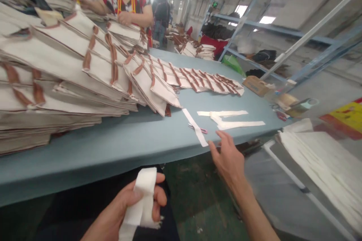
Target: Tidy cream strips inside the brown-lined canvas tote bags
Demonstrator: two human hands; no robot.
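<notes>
My left hand point(127, 203) is closed around a folded white fabric strip point(144, 192), low in front of the table's near edge. The thumb presses on the strip, and a loose end hangs below. My right hand point(229, 154) reaches over the table edge with its fingers apart and nothing in them. Its fingertips are nearest to a white strip point(202, 139) that lies across a small pair of thread snips point(203, 131) with a pinkish handle. Just beyond the fingers lie more white strips point(240, 124), partly overlapping.
Stacked cream fabric pieces with brown straps point(70, 64) cover the left of the blue-grey table point(118, 139). A row of similar pieces point(198, 79) stretches behind. Across the table stands a person point(127, 11). White fabric point(325, 158) lies at right, near a cardboard box point(256, 84).
</notes>
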